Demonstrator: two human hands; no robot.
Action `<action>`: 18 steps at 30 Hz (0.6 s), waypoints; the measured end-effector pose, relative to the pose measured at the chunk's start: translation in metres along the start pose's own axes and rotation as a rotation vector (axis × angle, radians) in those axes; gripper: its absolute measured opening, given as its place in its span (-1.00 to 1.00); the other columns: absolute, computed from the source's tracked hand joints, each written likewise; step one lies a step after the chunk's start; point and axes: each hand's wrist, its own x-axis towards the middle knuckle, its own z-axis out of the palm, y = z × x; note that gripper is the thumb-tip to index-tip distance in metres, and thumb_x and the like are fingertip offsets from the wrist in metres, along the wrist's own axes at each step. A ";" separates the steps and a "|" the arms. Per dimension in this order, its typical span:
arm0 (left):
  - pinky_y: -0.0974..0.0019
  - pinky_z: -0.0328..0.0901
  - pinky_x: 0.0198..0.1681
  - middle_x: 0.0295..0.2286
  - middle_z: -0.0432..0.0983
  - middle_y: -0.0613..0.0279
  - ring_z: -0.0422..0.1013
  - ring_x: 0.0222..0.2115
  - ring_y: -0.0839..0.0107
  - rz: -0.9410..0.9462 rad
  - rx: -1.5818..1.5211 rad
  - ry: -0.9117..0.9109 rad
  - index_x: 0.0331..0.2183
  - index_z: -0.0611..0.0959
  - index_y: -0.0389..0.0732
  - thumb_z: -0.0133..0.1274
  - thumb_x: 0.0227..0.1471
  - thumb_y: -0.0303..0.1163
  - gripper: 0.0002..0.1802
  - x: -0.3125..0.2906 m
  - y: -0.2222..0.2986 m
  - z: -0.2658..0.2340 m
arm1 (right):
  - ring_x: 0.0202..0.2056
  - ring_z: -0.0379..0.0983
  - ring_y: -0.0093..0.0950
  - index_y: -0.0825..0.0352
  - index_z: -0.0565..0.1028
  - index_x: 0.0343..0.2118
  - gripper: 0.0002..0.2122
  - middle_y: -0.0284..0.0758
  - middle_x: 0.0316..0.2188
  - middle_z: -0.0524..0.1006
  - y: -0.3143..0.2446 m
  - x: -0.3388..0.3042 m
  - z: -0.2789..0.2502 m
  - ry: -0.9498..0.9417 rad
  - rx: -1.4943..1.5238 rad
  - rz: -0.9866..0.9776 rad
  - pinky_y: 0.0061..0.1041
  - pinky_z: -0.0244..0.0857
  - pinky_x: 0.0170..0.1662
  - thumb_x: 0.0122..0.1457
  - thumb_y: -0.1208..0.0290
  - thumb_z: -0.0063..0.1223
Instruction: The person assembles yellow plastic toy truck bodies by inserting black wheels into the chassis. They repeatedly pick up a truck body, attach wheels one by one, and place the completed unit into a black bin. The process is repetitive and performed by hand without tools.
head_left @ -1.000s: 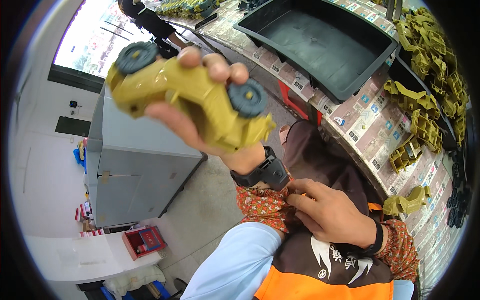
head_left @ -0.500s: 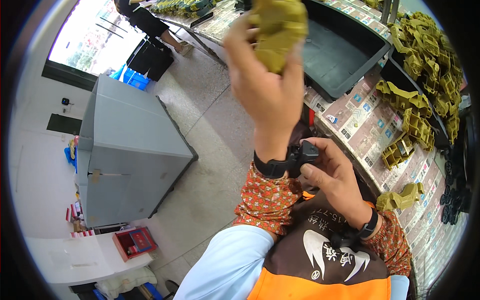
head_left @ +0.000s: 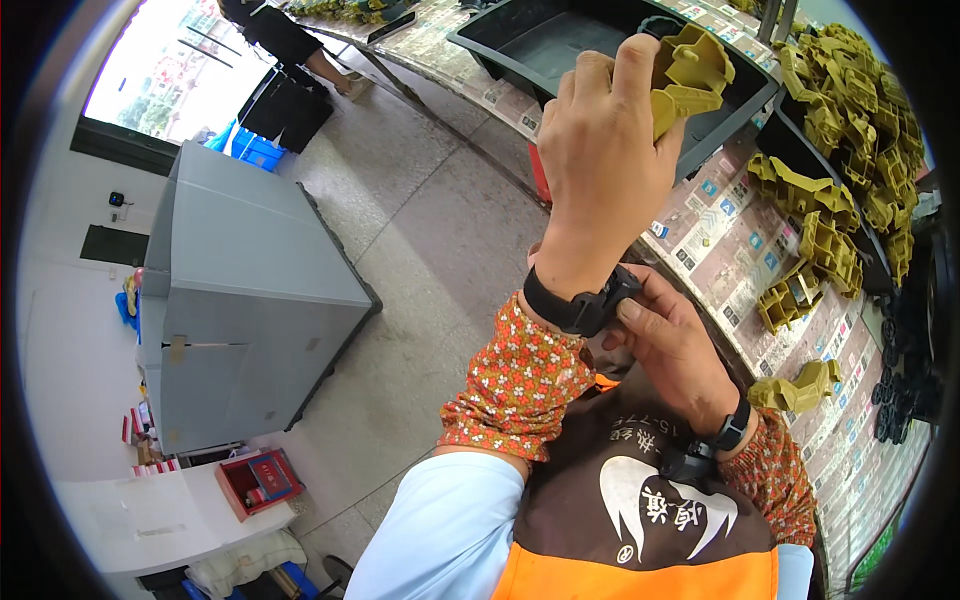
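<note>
My left hand (head_left: 603, 150) is raised over the table and grips an olive-green plastic toy car body (head_left: 690, 72), held just above a dark grey tray (head_left: 560, 40). A black band (head_left: 580, 305) circles my left wrist. My right hand (head_left: 672, 345) pinches that black wristband at its clasp, fingers closed on it. My right wrist also wears a black band (head_left: 728, 432).
A pile of olive-green toy parts (head_left: 850, 110) lies on the paper-covered table (head_left: 720, 230) at right, with more pieces (head_left: 800, 385) near me and black wheels (head_left: 905, 380) at the far right. A large grey box (head_left: 240, 300) stands on the floor at left. Another person (head_left: 285, 40) stands at the back.
My left hand has carried the toy car from in front of me up and right over the grey tray. My right hand has come up to the left wristband.
</note>
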 end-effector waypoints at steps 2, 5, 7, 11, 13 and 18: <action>0.06 0.39 -0.23 -0.24 0.55 0.12 0.53 -0.24 0.05 -0.060 -0.013 -0.059 0.01 0.48 -0.08 0.37 -0.02 -0.27 -0.42 -0.002 -0.002 0.005 | -0.15 0.48 -0.63 0.31 0.39 0.15 -0.68 -0.42 -0.10 0.54 0.000 0.000 0.000 0.003 0.011 -0.007 -0.54 0.38 -0.09 0.37 0.44 0.05; 0.08 0.40 -0.21 -0.25 0.57 0.08 0.54 -0.24 0.05 -0.191 -0.228 -0.072 0.03 0.46 -0.09 0.36 0.00 -0.25 -0.41 -0.003 -0.003 0.013 | -0.15 0.48 -0.63 0.30 0.40 0.15 -0.68 -0.43 -0.10 0.55 0.001 -0.001 -0.001 0.016 0.033 -0.004 -0.55 0.36 -0.11 0.37 0.42 0.05; 0.10 0.41 -0.19 -0.25 0.58 0.09 0.55 -0.24 0.12 -0.224 -0.234 -0.066 0.02 0.45 -0.12 0.35 0.01 -0.26 -0.41 -0.001 -0.001 0.016 | -0.16 0.48 -0.63 0.29 0.40 0.15 -0.68 -0.44 -0.10 0.55 0.002 -0.001 0.001 0.038 0.056 -0.002 -0.57 0.35 -0.12 0.37 0.42 0.05; 0.20 0.44 -0.16 -0.22 0.57 0.14 0.55 -0.25 0.30 -0.365 -0.449 0.020 0.03 0.42 -0.18 0.34 0.06 -0.30 -0.43 0.006 -0.011 0.019 | -0.16 0.49 -0.64 0.31 0.41 0.14 -0.67 -0.43 -0.10 0.56 0.003 -0.001 0.005 0.030 -0.048 0.026 -0.57 0.36 -0.10 0.36 0.39 0.10; 0.23 0.47 -0.19 -0.21 0.55 0.16 0.54 -0.26 0.35 -0.466 -0.698 0.158 0.03 0.41 -0.20 0.32 0.09 -0.33 -0.44 0.008 -0.026 0.024 | -0.15 0.49 -0.65 0.32 0.42 0.14 -0.66 -0.42 -0.10 0.56 0.007 -0.004 0.003 -0.005 -0.214 0.055 -0.57 0.37 -0.09 0.35 0.39 0.13; 0.18 0.53 -0.31 -0.23 0.50 0.18 0.54 -0.30 0.32 -0.692 -1.109 0.523 0.04 0.38 -0.22 0.28 0.14 -0.33 -0.47 0.012 -0.051 0.017 | -0.23 0.47 -0.67 0.37 0.47 0.00 -0.69 -0.43 -0.26 0.56 0.016 -0.006 0.022 -0.042 -0.361 -0.047 -0.55 0.38 -0.14 0.25 0.44 0.26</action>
